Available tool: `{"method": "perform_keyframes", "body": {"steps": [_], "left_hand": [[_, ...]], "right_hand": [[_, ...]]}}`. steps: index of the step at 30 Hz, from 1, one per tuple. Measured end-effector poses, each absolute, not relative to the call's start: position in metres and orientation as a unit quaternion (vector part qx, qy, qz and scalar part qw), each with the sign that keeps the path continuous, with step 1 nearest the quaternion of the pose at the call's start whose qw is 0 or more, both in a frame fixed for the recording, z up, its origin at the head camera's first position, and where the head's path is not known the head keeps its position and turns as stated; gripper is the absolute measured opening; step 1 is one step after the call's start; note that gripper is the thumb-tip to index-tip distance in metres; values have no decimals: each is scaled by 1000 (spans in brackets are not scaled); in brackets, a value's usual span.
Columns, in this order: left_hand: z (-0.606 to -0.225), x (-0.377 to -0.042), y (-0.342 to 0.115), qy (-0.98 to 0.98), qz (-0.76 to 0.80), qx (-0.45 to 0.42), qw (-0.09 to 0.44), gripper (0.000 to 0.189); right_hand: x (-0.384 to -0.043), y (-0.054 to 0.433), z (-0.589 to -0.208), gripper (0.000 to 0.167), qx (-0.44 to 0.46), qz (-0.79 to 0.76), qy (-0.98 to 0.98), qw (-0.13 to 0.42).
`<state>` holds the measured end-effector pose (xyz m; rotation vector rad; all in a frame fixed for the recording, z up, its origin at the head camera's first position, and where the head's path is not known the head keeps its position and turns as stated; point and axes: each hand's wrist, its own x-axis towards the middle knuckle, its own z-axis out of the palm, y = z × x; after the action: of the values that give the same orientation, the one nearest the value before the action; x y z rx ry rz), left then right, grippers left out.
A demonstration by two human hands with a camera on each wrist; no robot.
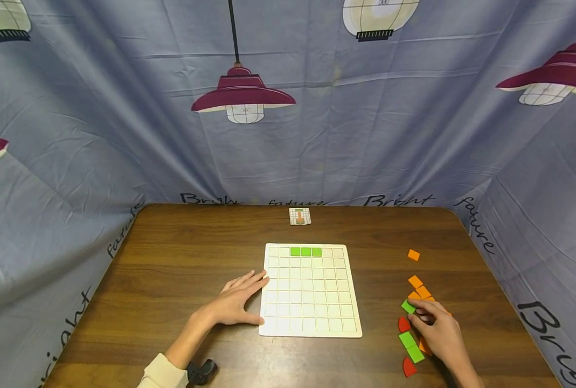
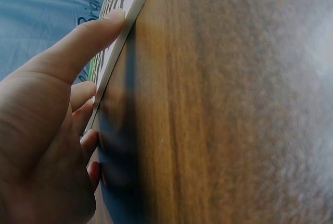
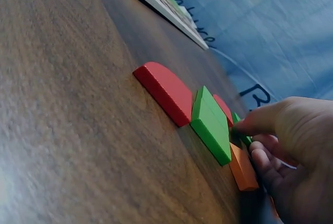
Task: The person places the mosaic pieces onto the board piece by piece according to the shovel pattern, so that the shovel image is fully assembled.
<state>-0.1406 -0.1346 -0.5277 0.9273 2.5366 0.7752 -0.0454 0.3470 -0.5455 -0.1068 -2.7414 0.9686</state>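
Observation:
A white gridded board [image 1: 310, 293] lies on the table, with three green square tiles [image 1: 306, 251] side by side in its top row. My left hand [image 1: 236, 302] rests at the board's left edge, fingers spread and straight. In the left wrist view, the thumb [image 2: 99, 34] touches the board's rim [image 2: 117, 52]. Over at the right, my right hand [image 1: 438, 328] pinches a green square tile [image 1: 407, 306] between thumb and forefinger. Close to it lie two more green tiles [image 1: 411, 347], two red quarter-round tiles [image 1: 409, 367] and several orange tiles [image 1: 415, 281], some partly hidden by the hand.
A small printed card [image 1: 299, 216] with a grid pattern lies beyond the board near the table's back edge. One orange tile [image 1: 414, 255] sits apart from the others. A black wrist device [image 1: 202, 372] is at my left wrist. Grey-blue curtains [image 1: 307, 151] surround the table [image 1: 181, 258].

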Motion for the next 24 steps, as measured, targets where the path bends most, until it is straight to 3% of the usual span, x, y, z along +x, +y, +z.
{"method": "perform_keyframes", "body": {"steps": [24], "left_hand": [[-524,-140,-135,888,277,327,168,92]], "right_hand": [[-46,347,-541,37,-53,312,-946,76]]}}
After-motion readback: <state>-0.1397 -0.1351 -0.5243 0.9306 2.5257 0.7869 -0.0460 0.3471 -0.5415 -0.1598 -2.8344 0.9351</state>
